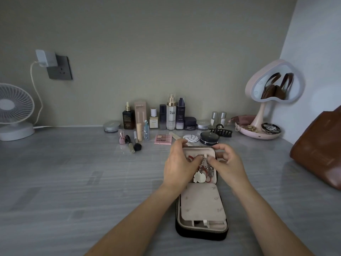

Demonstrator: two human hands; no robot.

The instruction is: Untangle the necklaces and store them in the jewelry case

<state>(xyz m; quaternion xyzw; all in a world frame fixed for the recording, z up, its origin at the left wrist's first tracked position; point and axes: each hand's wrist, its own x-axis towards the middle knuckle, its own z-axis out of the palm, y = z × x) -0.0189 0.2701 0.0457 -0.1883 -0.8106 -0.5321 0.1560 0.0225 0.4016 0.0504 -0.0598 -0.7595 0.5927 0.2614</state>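
Note:
A black zip jewelry case [202, 231] with beige lining lies open on the grey table, its lid half propped up at the far end. Several silver necklace chains [205, 168] hang bunched inside the lid, with a white flower pendant [199, 177] and a thin red cord at their lower end. My left hand [178, 166] pinches the top of the chains from the left. My right hand [227, 163] pinches them from the right, fingers curled over the lid's edge. Where the chains attach at the top is hidden by my fingers.
Cosmetic bottles [170, 115], a pink eyeshadow palette [163, 139], brushes, a black compact [209, 138] and a hair claw stand behind the case. A heart-shaped mirror [275, 84] with a jewelry dish is at back right, a brown bag [319, 150] at right, a white fan [13, 111] at far left.

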